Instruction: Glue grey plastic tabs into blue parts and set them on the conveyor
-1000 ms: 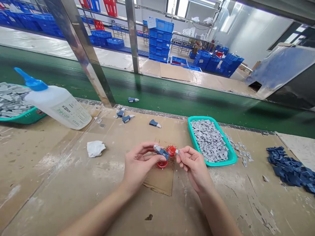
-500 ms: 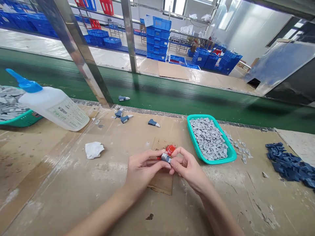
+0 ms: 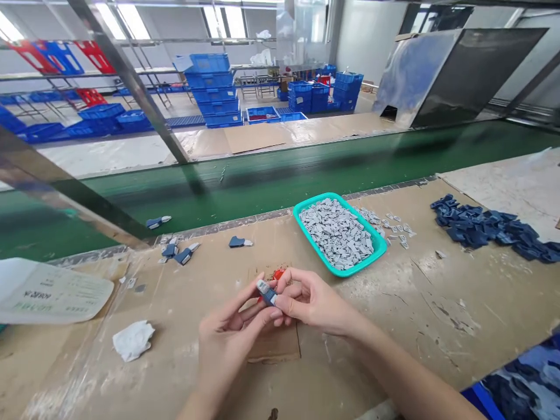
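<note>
A small blue-and-grey plastic part (image 3: 266, 293) is pinched between the fingertips of both hands, tilted, with its light grey end up and to the left. My left hand (image 3: 234, 329) is closed on it from the left, thumb below and index finger above. From the right, my right hand (image 3: 308, 298) grips its lower end between thumb and fingers. Just behind the fingers sits a red round object (image 3: 279, 273), partly covered by them. Under the hands lies a cardboard piece (image 3: 280, 344). Similar blue-and-grey parts (image 3: 240, 241) rest farther back on the table.
A teal basket (image 3: 380, 249) full of grey pieces stands right of the hands, with loose grey pieces beside it. Dark blue parts (image 3: 490, 227) are heaped at far right. A white bottle (image 3: 56, 291) and crumpled tissue (image 3: 133, 340) are at left. A green conveyor belt (image 3: 262, 186) runs behind.
The camera view has swung to the right, so the table things appear farther left. Both hands still hold the part, which now looks more upright, its grey end raised.
</note>
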Tool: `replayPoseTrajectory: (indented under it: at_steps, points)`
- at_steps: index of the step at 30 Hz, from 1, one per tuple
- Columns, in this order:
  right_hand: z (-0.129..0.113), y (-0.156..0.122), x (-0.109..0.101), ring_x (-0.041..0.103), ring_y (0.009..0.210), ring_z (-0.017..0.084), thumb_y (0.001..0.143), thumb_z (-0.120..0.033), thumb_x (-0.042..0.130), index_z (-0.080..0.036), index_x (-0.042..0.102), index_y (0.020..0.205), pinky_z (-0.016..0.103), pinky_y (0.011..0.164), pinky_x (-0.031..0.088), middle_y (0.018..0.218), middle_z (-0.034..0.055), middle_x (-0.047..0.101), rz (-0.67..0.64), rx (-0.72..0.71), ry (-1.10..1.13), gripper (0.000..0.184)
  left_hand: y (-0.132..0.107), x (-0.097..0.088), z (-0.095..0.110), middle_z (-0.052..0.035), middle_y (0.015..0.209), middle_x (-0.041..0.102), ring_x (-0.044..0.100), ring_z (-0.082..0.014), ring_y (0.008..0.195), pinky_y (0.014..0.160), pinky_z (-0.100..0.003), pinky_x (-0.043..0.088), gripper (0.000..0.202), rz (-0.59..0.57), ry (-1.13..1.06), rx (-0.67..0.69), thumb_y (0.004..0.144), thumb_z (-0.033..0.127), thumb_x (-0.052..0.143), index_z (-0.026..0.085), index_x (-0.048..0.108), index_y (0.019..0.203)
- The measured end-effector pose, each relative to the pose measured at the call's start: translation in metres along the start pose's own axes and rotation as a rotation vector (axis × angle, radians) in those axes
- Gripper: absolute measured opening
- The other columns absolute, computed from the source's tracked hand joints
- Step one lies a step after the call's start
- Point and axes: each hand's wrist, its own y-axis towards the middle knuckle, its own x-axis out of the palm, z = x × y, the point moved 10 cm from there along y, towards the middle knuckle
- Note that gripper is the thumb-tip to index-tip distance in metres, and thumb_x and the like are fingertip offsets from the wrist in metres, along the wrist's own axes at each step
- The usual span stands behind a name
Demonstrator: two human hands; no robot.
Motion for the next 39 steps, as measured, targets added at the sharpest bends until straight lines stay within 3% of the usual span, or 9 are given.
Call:
replayPoseTrajectory:
  at_steps: [5,9,14,18,21,24,29,34,39]
  points:
    - [-0.062,-0.028,-0.097,0.060,0.087,0.022,0.086,-0.030,0.061,-0.023,0.066,0.096,0.035,0.076,0.044,0.093,0.0046,0.068,0.552,-0.163,-0.848,0.014,0.036,0.002,0.009,-0.0076,0.119,0.064,0.060,-0.0223,0.110,0.100,-0.035,0.048,0.045,-0.087,0.208,0.053,0.081,0.026,0.066,0.021,0.056,0.125]
    - [-0.062,-0.047,-0.164,0.050,0.097,0.033,0.082,-0.027,0.065,-0.022,0.074,0.093,0.041,0.077,0.040,0.089,0.0102,0.067,0.795,0.072,-1.346,0.014,0.107,-0.012,0.011,-0.0105,0.118,0.063,0.059,-0.0220,0.111,0.101,-0.036,0.046,0.041,-0.085,0.542,0.182,0.087,0.029,0.051,0.015,0.054,0.125]
    - [-0.040,-0.035,-0.172,0.048,0.086,0.030,0.084,-0.021,0.061,-0.026,0.075,0.083,0.035,0.067,0.038,0.080,0.0101,0.062,0.732,0.097,-1.380,0.015,0.207,-0.025,-0.010,-0.0121,0.117,0.064,0.058,-0.0274,0.111,0.099,-0.042,0.043,0.043,-0.071,1.043,0.234,0.080,0.013,0.044,0.015,0.058,0.121]
    - [-0.039,-0.031,-0.166,0.048,0.088,0.029,0.084,-0.014,0.058,-0.023,0.068,0.072,0.031,0.062,0.036,0.081,0.0092,0.060,0.744,0.050,-1.355,0.018,0.245,-0.027,-0.021,-0.0167,0.120,0.062,0.056,-0.0327,0.113,0.095,-0.046,0.045,0.049,-0.101,1.170,0.213,0.080,0.013,0.044,0.012,0.052,0.129]
    - [-0.048,-0.033,-0.163,0.049,0.089,0.028,0.088,-0.014,0.052,-0.021,0.064,0.078,0.031,0.063,0.038,0.086,0.0091,0.060,0.779,0.007,-1.341,0.017,0.233,-0.029,-0.013,-0.0228,0.128,0.053,0.046,-0.0361,0.123,0.100,-0.052,0.038,0.052,-0.102,1.228,0.234,0.085,0.021,0.042,0.004,0.044,0.133]
    - [-0.061,-0.035,-0.154,0.053,0.085,0.026,0.093,-0.017,0.045,-0.018,0.061,0.099,0.034,0.068,0.041,0.088,0.0089,0.061,0.801,-0.085,-1.214,0.017,0.197,-0.028,-0.007,-0.0157,0.131,0.053,0.046,-0.0323,0.123,0.103,-0.047,0.037,0.049,-0.222,1.246,0.263,0.087,0.036,0.045,0.012,0.050,0.130]
    - [-0.066,-0.026,-0.107,0.058,0.087,0.020,0.094,-0.021,0.042,-0.024,0.062,0.106,0.033,0.074,0.045,0.096,0.0047,0.063,0.544,-0.270,-0.852,0.023,0.141,-0.029,-0.025,-0.0088,0.118,0.061,0.055,-0.0274,0.108,0.094,-0.041,0.045,0.039,-0.496,1.260,0.272,0.082,0.031,0.053,0.023,0.059,0.119]
    - [-0.043,-0.016,-0.075,0.059,0.074,0.018,0.086,-0.033,0.059,-0.022,0.066,0.083,0.028,0.063,0.049,0.082,0.0017,0.067,0.364,-0.195,-0.394,0.013,0.128,-0.049,-0.031,-0.0123,0.110,0.060,0.056,-0.0272,0.102,0.091,-0.042,0.044,0.036,-0.370,1.233,0.235,0.086,0.022,0.040,0.019,0.061,0.114]
    - [-0.039,-0.016,-0.073,0.058,0.073,0.017,0.082,-0.038,0.064,-0.022,0.067,0.080,0.027,0.060,0.046,0.083,0.0019,0.066,0.418,-0.177,-0.401,0.017,0.109,-0.063,-0.018,-0.0108,0.114,0.060,0.056,-0.0257,0.104,0.089,-0.041,0.048,0.033,-0.290,1.099,0.167,0.086,0.028,0.041,0.020,0.058,0.113]
